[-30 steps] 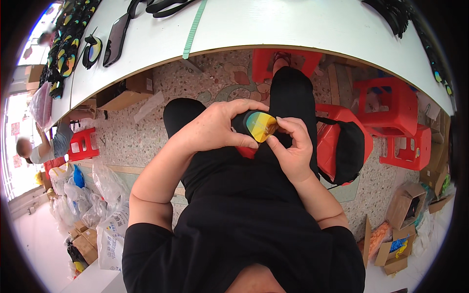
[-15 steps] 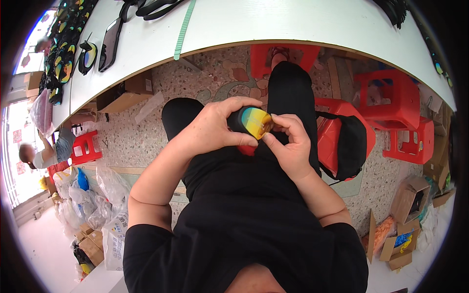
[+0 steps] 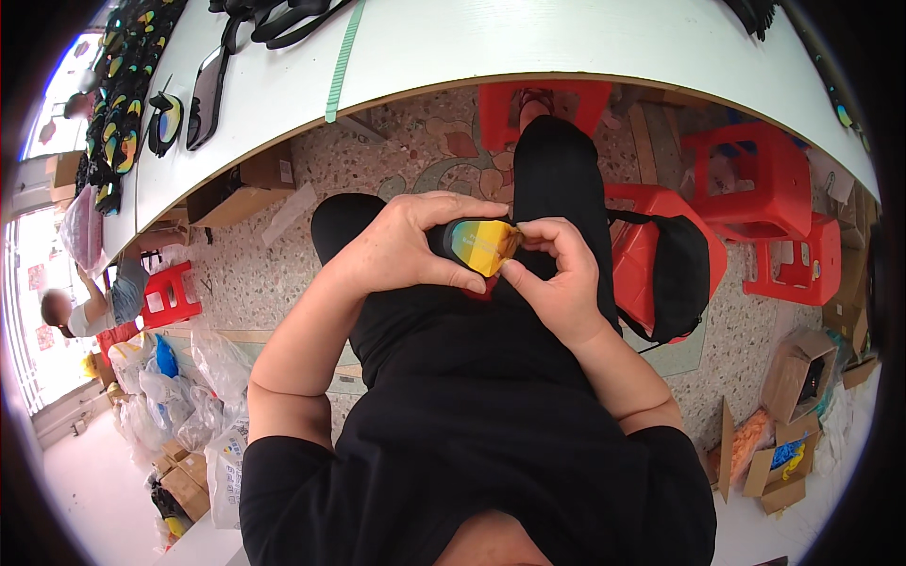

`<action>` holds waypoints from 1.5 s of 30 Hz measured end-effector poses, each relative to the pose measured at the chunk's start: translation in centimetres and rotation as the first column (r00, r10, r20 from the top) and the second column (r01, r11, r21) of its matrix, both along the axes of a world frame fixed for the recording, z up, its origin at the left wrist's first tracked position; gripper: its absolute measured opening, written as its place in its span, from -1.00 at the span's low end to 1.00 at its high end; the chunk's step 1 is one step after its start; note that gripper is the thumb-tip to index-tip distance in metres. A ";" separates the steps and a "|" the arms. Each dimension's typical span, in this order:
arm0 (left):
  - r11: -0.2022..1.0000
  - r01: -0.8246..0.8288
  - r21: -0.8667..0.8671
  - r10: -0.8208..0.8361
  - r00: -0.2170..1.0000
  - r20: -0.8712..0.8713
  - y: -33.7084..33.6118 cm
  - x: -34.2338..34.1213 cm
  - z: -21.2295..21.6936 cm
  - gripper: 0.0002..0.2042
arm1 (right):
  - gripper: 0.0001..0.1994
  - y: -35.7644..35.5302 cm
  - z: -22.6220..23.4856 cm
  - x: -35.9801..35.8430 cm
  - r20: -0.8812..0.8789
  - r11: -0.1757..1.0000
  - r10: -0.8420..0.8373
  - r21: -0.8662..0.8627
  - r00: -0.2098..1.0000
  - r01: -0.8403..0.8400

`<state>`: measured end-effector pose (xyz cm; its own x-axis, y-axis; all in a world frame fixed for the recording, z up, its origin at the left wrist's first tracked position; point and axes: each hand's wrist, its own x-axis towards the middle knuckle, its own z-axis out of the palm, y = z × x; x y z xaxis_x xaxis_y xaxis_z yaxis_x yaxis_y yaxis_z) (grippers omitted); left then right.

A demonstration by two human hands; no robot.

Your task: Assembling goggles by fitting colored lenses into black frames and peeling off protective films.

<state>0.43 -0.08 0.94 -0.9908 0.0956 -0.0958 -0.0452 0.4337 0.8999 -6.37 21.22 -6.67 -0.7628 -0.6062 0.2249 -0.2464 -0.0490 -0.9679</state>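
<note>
Above my lap I hold a pair of goggles [image 3: 479, 244] with a black frame and a shiny lens that runs from teal to yellow. My left hand [image 3: 415, 241] grips the frame from the left, its fingers along the top edge and the thumb below. At the lens's right end, the thumb and fingertips of my right hand [image 3: 559, 274] pinch the edge; what exactly lies between those fingertips is too small to make out. A bit of red shows under the goggles.
A white table [image 3: 453, 47] curves across the top, bearing a phone [image 3: 207, 97], a green strip [image 3: 345, 58], black straps [image 3: 297, 21] and many mirrored goggles [image 3: 118, 104]. Red stools [image 3: 750, 179] and a black bag [image 3: 681, 278] stand right. Plastic bags [image 3: 179, 396] lie left, near another person [image 3: 94, 307].
The goggles have tilted, so the lens faces up more squarely and shows more yellow. Both hands keep their hold, the left shifted slightly lower.
</note>
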 end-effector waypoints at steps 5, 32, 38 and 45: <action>0.998 0.037 -0.050 -0.042 0.993 -0.108 0.0 -0.1 0.4 -0.33 | -0.62 0.1 0.2 -0.3 0.117 0.999 0.049 -0.019 0.992 -0.047; 0.982 -0.130 0.137 0.126 0.991 0.043 0.2 1.2 -0.3 -0.34 | -0.54 0.9 -1.3 -2.9 0.023 0.984 0.162 -0.077 0.987 -0.159; 0.985 -0.137 0.101 0.137 0.991 0.008 0.2 1.0 -0.7 -0.32 | -0.31 1.1 -0.8 -0.5 -0.031 0.992 0.125 -0.015 0.992 -0.126; 0.722 -0.332 0.607 0.351 0.932 0.092 1.9 2.6 -3.0 -0.34 | -0.36 1.0 -1.5 -0.4 0.023 0.999 0.025 -0.037 0.999 -0.024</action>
